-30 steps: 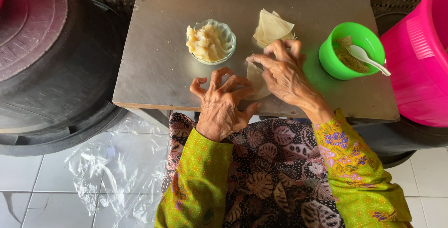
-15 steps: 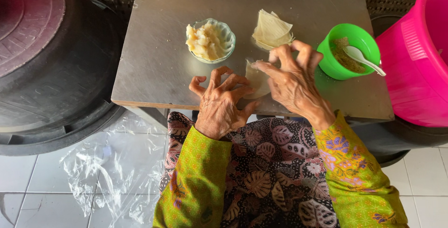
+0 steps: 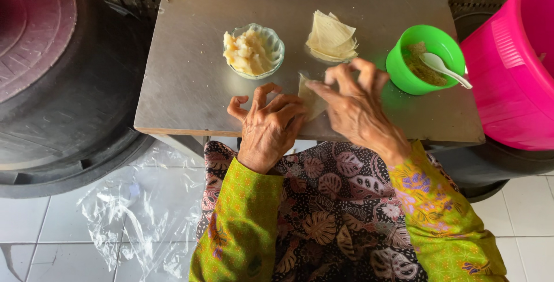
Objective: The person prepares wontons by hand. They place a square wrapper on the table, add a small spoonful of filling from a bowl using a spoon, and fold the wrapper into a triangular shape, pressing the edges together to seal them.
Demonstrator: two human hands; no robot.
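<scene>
Fingers of both hands, left hand (image 3: 270,125) and right hand (image 3: 358,106), pinch one thin, pale pastry sheet (image 3: 311,98) on smooth metal.

Two bowls (image 3: 254,51), one spoon (image 3: 444,68), two hands (image 3: 271,126)

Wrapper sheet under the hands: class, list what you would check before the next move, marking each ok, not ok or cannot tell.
1. Wrapper sheet flat on the table: cannot tell, hands cover it.
2. Left hand and right hand both at the sheet: ok.
3. Filling bowl within reach, full: ok.
4. Spare wrapper stack nearby: ok.
5. Green cup upright, white spoon inside: ok.
</scene>
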